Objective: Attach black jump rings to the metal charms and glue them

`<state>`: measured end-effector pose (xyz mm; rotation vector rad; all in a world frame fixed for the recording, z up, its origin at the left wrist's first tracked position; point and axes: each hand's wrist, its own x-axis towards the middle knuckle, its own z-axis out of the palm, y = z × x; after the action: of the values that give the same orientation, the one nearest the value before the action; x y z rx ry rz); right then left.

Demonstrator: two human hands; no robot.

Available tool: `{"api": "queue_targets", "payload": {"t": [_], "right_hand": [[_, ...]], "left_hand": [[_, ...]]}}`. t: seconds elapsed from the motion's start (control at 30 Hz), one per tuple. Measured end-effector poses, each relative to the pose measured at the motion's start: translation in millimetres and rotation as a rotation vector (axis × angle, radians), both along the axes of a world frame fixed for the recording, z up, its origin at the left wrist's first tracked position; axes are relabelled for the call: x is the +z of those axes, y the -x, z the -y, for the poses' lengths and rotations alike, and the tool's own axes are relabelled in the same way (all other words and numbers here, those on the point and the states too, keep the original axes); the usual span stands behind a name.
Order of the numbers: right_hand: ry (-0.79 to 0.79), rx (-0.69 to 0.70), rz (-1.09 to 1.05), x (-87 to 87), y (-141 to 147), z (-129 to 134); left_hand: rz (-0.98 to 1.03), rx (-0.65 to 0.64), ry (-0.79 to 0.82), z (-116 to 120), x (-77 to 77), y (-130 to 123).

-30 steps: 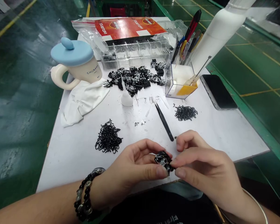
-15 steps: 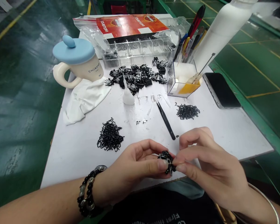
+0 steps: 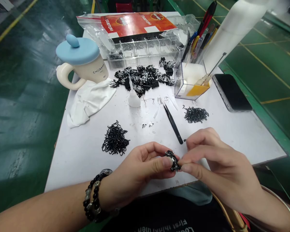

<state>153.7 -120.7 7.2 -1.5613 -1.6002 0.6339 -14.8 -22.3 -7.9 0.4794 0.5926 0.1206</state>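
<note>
The left hand (image 3: pixel 149 166) holds a small black-and-metal part (image 3: pixel 175 162) between its thumb and curled fingers, just above the near edge of the white surface (image 3: pixel 239 137), right of that edge's middle. The right hand (image 3: pixel 215 166) brings its thumb and forefinger narrowly together at the right side of the part, the other fingers bent; whether those two tips pinch the part itself or some tiny piece on it, I cannot tell. A beaded bracelet (image 3: pixel 96 195) circles the left wrist. Beyond the hands, black tweezers (image 3: pixel 174 125) lie slantwise, tips toward the far edge. Left of them a pile of short black bent pieces (image 3: pixel 115 139) sits toward the near left corner, and a smaller pile of similar pieces (image 3: pixel 196 115) lies toward the right edge. Two tiny metal bits (image 3: pixel 148 125) rest between the larger pile and the tweezers. Farther back stands a white nozzle bottle (image 3: pixel 134 100), with a heap of black-and-metal parts (image 3: pixel 147 77) just behind it and a clear compartment tray (image 3: pixel 140 61) nearer the far edge. A lidded mug (image 3: pixel 93 69) and a white cloth (image 3: pixel 89 104) are by the left edge; a clear tool holder (image 3: pixel 178 85) and a phone (image 3: pixel 232 91) are toward the right edge.
</note>
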Motion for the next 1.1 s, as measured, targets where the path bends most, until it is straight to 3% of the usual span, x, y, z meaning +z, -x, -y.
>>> {"api": "queue_targets", "payload": {"t": [0.53, 1.1], "right_hand": [[0.003, -0.058, -0.259, -12.9, 5.4, 1.1], [-0.048, -0.040, -0.315, -21.1, 8.8, 5.0]], "left_hand": [[0.024, 0.020, 0.053, 0.8, -2.2, -0.1], [0.038, 0.001, 0.054, 0.1, -1.1, 1.5]]}}
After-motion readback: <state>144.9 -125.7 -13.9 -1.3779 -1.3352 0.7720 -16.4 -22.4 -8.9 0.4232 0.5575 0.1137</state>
